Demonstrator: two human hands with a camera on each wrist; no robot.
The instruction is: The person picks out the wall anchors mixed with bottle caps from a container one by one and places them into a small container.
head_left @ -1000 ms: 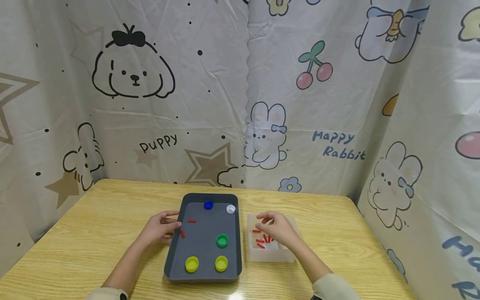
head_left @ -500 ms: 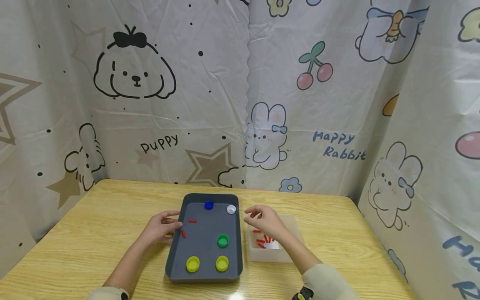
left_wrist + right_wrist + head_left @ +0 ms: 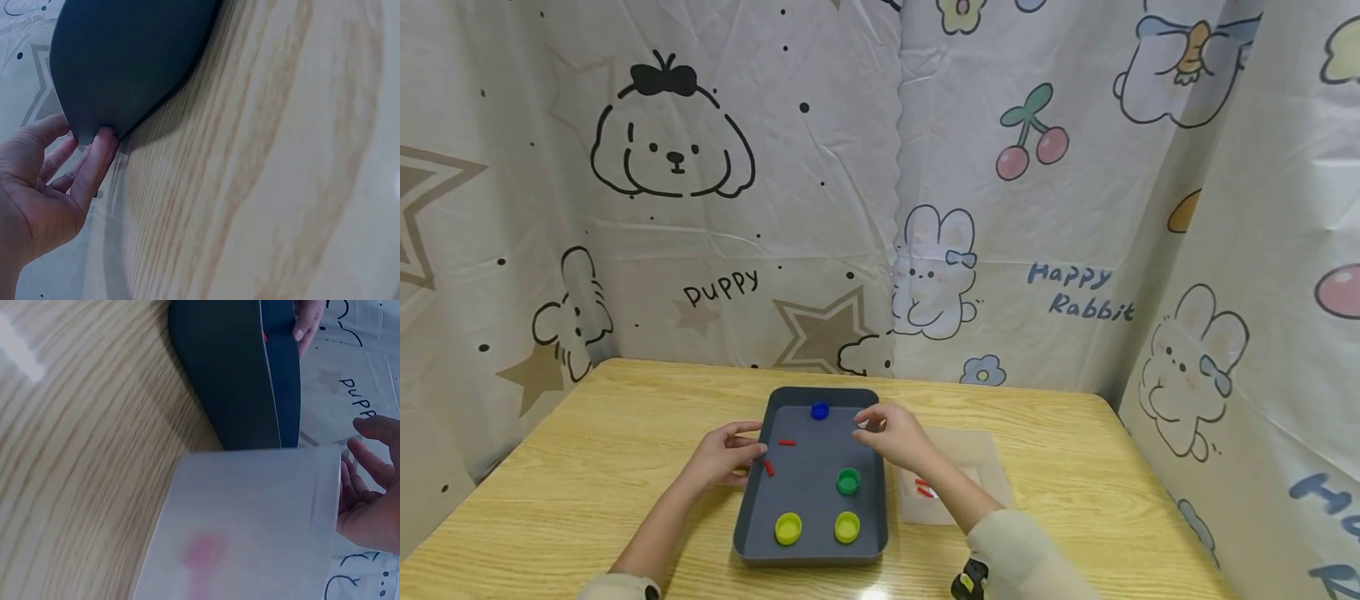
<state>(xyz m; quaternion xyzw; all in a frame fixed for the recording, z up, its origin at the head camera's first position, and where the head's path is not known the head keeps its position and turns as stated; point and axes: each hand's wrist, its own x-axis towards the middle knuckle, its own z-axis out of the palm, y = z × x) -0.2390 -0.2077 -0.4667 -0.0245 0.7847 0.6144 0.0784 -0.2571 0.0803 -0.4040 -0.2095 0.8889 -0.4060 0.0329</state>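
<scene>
At the left long side of the grey tray (image 3: 808, 500), my left hand (image 3: 721, 454) holds the rim, thumb at the top edge and fingers against the outer wall (image 3: 137, 62). My right hand (image 3: 898, 433) hovers over the tray's far right corner, at the white cap (image 3: 861, 423), mostly covering it. In the right wrist view, thumb and index finger of the right hand (image 3: 375, 487) are apart with nothing visible between. A blue cap (image 3: 820, 410), green cap (image 3: 848, 481), yellow cap (image 3: 787, 528) and second yellow cap (image 3: 847, 527) lie in the tray, with two red sticks (image 3: 787, 442).
Right of the tray stands a translucent white box (image 3: 917, 511) with red sticks (image 3: 924, 492) inside, partly hidden under my right forearm. Both containers rest on a wooden table (image 3: 655, 400). A patterned curtain (image 3: 820, 183) hangs behind it.
My right hand has moved left from over the white box to the tray's far right corner, now covering most of the white cap. The left hand stays at the tray's side.
</scene>
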